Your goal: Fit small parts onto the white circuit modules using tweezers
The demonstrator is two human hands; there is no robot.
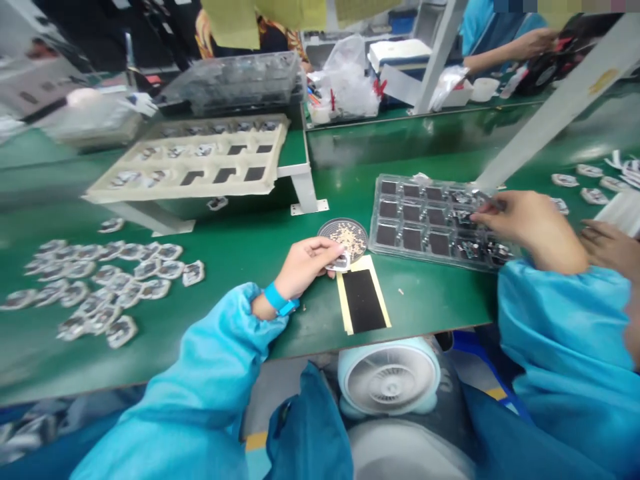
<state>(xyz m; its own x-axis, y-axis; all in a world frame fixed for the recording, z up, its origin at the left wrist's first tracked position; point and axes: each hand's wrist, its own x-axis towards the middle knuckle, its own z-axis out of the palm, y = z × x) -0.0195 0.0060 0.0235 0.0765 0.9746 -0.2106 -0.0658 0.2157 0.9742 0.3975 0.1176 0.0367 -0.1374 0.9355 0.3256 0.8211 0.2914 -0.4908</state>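
Observation:
My left hand (306,267) pinches a small white-rimmed electronic part (341,262) between thumb and fingers, beside a round dish (327,230) of tiny pale pieces. My right hand (533,223) reaches over the right side of a clear plastic compartment tray (423,252). Its fingers are pinched together near the small electronic components (467,250) there; what they hold is too small to make out. Dark squares show in the tray's left compartments. Below the dish, a black pad (367,303) lies on yellow backing.
Many white-rimmed parts (123,290) lie on the green table (240,267) at left. A cream tray (200,190) of similar parts rests on a raised stand (304,190). At far right is another person's hand (613,243). A slanting white post (545,110) crosses behind my right hand. A fan (390,380) sits below the edge.

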